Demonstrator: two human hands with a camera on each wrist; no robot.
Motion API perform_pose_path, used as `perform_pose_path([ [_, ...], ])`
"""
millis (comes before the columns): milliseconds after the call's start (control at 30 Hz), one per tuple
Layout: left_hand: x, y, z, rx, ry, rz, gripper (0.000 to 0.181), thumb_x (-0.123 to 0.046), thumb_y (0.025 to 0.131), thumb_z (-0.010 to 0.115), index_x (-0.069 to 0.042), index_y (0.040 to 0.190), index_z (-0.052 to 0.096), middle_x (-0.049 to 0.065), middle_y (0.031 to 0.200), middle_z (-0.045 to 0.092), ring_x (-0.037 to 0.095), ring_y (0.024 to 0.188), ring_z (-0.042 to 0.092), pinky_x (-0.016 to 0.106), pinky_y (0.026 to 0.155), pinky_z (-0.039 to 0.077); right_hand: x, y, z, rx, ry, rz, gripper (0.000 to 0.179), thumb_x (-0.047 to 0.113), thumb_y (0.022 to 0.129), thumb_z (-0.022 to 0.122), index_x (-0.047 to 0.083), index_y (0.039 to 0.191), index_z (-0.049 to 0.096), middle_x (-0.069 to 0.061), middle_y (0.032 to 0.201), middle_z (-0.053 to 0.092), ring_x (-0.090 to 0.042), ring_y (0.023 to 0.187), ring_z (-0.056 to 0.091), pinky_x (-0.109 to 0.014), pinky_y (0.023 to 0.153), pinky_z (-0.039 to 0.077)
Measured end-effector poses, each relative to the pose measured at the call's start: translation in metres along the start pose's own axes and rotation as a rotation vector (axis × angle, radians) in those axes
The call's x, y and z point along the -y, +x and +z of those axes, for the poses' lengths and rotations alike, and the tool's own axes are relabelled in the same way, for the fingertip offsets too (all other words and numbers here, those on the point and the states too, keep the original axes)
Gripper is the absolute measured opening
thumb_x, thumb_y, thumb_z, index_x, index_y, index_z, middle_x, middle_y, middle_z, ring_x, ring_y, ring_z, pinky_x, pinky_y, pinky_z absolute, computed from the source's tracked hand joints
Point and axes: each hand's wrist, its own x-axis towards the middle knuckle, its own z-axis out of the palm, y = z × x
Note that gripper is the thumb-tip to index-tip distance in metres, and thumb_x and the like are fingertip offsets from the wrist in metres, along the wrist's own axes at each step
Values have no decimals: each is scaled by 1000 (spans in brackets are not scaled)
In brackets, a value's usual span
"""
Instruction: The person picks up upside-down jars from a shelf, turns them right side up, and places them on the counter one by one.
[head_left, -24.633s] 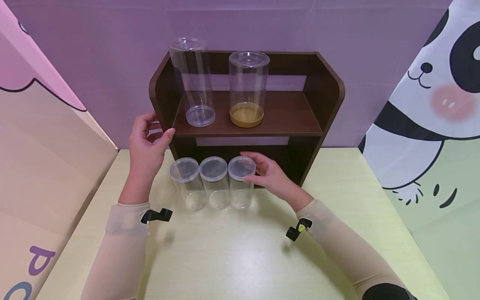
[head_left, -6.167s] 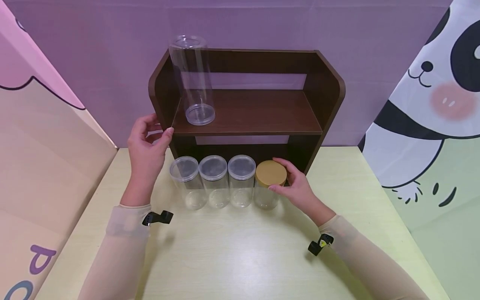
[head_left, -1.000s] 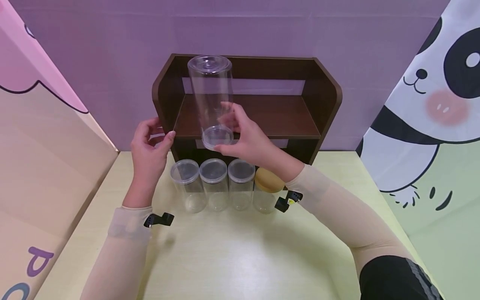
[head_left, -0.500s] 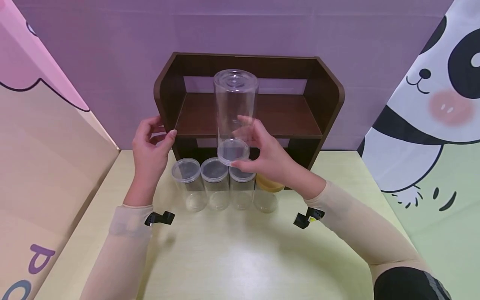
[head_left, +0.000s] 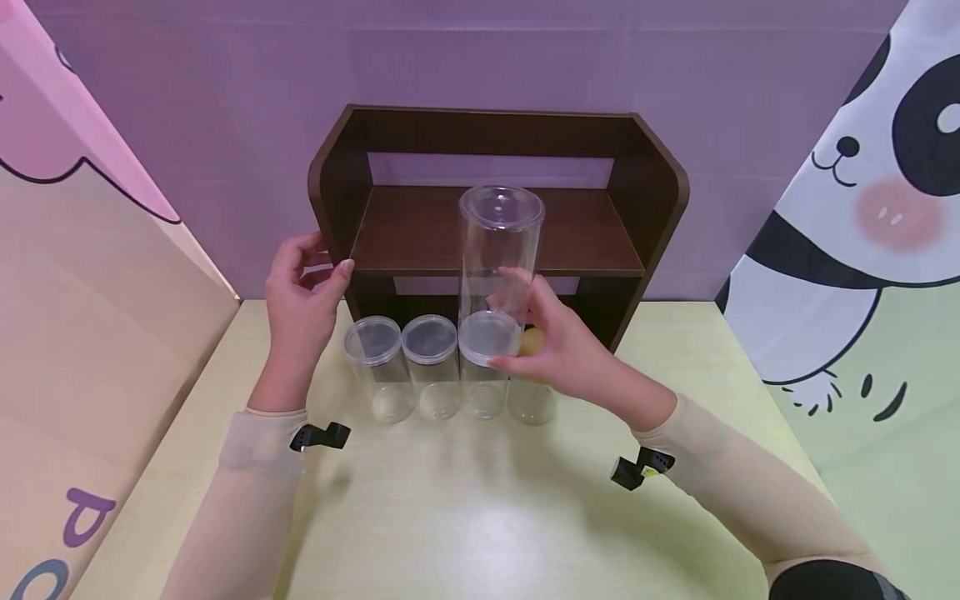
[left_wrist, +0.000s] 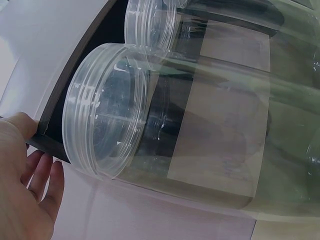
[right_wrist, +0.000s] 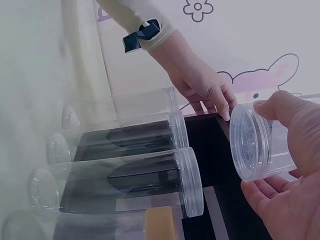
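My right hand (head_left: 566, 350) grips a tall clear plastic jar (head_left: 501, 212) near its lid, thumb in front and fingers behind. The jar is upside down, lid lowest, and overlaps the third standing jar in the head view. In the right wrist view its clear screw lid (right_wrist: 248, 145) faces the row. With thumb and fingers, my left hand (head_left: 300, 308) holds the left side panel of a dark brown shelf (head_left: 405, 229). Three clear-lidded jars (head_left: 429, 367) stand upright in a row before the shelf. At their right stands a jar with a tan lid (right_wrist: 160, 223), partly hidden by my right hand.
The two-tier shelf stands on a pale wood table (head_left: 450, 517) against a purple backdrop (head_left: 480, 58). A panda-print panel (head_left: 862, 208) borders the right side, and a pink and cream panel (head_left: 97, 292) the left.
The amber-lidded jar left the upper shelf and joined the row upright. Since then my right hand has brought the last jar off that shelf, moving right and downward. My left hand stays put.
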Motion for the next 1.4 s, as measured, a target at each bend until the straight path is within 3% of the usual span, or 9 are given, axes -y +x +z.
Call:
perform_pose_path([
  [467,-1,-2,0,8,7,-13,43,-12,102,80,-5,143,67,-8,125,64,14,116,64,26,98,59,-5,-34,6,6,46,37,102,-3,82,96,18,164,40,-6,146,65,-29,133,67,-51,122,46],
  [800,-1,-1,1,11,12,-10,44,-11,103,80,-5,144,67,-4,126,66,14,115,64,25,99,58,-12,-49,12,1,76,44,102,-5,83,94,16,165,39,-11,147,62,-34,134,66,-59,104,60],
  [1267,2,1,-3,17,31,-14,44,-13,102,80,-7,144,68,0,128,66,14,115,64,26,99,58,-22,-55,20,-1,7,22,101,1,82,97,14,165,41,-6,146,63,-25,132,65,-50,109,58],
  [1400,-2,-4,-5,-28,-12,39,42,-12,100,82,-6,140,69,-1,130,65,18,116,66,27,100,58,-23,-55,23,-2,-2,21,100,1,82,96,13,164,42,-6,145,65,-25,131,66,-49,110,57],
])
